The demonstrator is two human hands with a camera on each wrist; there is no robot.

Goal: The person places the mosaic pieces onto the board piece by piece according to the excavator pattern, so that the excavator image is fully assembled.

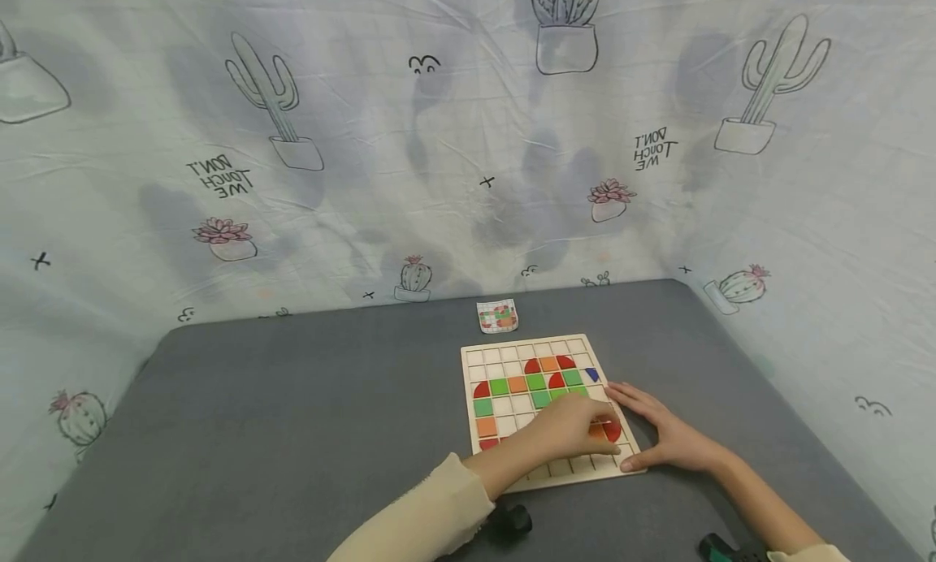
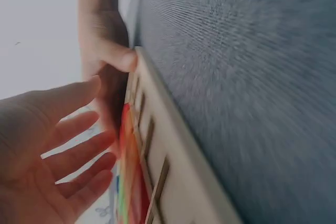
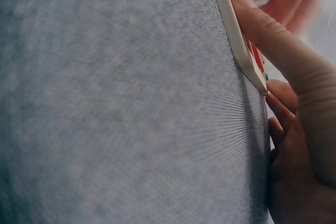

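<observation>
A wooden grid board [image 1: 496, 371] lies on the grey table, part filled with red, green and orange tiles. One blue tile [image 1: 592, 374] sits at its right side. Over the board's front right part is my left hand [image 1: 566, 428], fingers loosely bent; in the left wrist view its thumb and fingers stand apart, nothing visible between them. It hides some tiles. My right hand [image 1: 673, 440] rests at the board's right edge, thumb on the front corner and fingers stretched along the side. The right wrist view shows that thumb [image 3: 283, 48] lying over the board's rim.
Behind the board lies a small card [image 1: 498, 317] printed with a coloured grid pattern. A black object [image 1: 512, 520] is by my left sleeve, and a black and green one [image 1: 720, 548] by my right forearm. Cactus-printed cloth [image 1: 366, 140] hangs around the table.
</observation>
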